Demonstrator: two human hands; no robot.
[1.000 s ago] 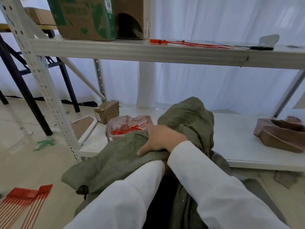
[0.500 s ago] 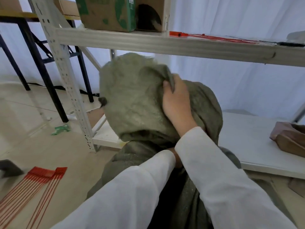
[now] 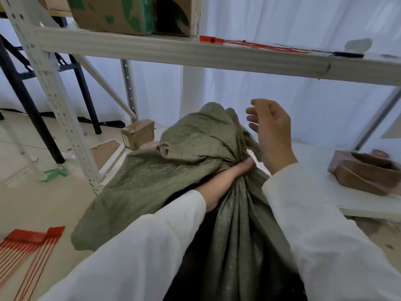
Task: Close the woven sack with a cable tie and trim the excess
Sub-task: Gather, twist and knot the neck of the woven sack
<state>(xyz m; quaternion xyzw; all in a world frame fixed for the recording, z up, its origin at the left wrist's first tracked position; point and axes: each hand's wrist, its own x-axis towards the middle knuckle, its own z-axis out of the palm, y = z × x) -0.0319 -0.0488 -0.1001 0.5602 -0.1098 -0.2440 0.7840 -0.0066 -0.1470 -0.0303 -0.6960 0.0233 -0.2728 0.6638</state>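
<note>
Right now my left hand (image 3: 219, 185) has its grip clenched around the gathered neck of the woven sack (image 3: 238, 224), which stands upright before the shelf rack (image 3: 195, 55), spare mouth flopping left. My right hand (image 3: 271, 127) hovers slack-fingered, holding nothing. Red cable ties (image 3: 28, 248) lie on the floor; the sack's base is cut off.

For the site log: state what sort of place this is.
Probably a storeroom or packing area: a slotted-steel shelving rack holding a cardboard box, bundled red cable ties on the floor, and a woven sack being bagged.
</note>
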